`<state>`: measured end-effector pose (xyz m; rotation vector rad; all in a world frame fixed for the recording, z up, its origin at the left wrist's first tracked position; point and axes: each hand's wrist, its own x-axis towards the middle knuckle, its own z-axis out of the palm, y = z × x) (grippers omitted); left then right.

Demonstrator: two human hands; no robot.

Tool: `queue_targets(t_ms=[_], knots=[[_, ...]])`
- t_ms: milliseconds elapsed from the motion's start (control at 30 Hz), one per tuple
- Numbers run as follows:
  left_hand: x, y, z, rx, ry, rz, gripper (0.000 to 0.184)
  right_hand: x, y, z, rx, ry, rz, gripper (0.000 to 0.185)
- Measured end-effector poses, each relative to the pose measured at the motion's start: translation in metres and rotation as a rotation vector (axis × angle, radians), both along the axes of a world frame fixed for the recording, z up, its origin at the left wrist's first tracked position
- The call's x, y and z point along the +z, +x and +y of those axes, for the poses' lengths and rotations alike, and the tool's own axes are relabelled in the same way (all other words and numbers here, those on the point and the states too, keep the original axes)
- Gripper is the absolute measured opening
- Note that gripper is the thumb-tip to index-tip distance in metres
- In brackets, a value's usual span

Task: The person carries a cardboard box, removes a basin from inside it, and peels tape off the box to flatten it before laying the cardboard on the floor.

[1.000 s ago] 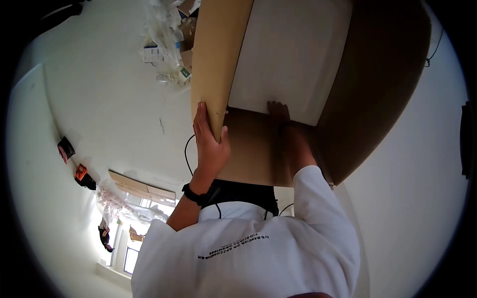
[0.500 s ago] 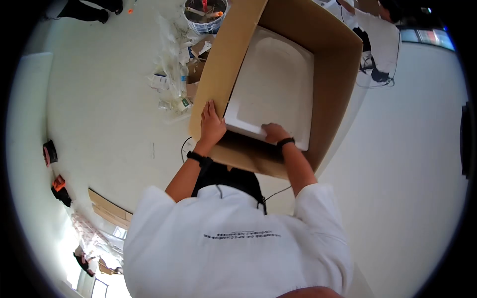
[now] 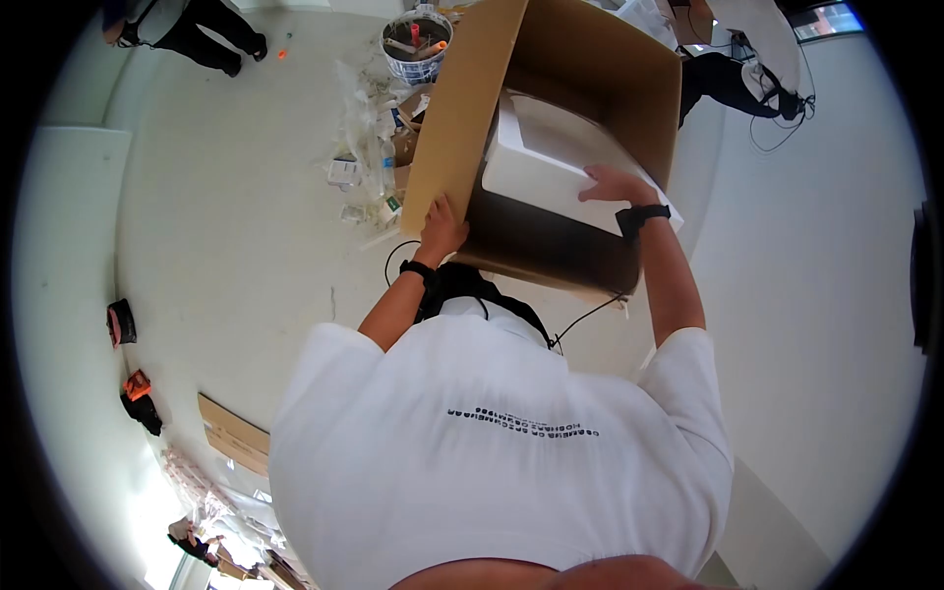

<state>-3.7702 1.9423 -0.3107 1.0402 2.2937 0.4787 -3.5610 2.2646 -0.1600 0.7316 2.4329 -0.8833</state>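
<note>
Left hand [image 3: 443, 232] grips the carton [image 3: 460, 108]'s edge; right hand [image 3: 619, 185], half-open, apparently holds the white block [image 3: 551, 157].

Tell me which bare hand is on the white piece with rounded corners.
The right hand, touching the white piece at its near edge; the left hand is on the brown cardboard box instead.

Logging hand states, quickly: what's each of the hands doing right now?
Left hand: closed on the side edge of the large brown cardboard box.
Right hand: closed on the near edge of the white, smooth rectangular object.
</note>
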Motion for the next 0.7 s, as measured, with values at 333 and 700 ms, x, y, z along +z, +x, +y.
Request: queue_targets(t_ms=[333, 700], knots=[[-0.022, 0.0, 0.017, 0.015, -0.157, -0.062, 0.093, 0.116, 0.053, -0.107, -0.021, 0.268, 0.104, 0.061], [-0.005, -0.02, 0.037, -0.164, -0.321, -0.121, 0.098, 0.236, 0.097, -0.19, -0.109, 0.274, 0.103, 0.058]])
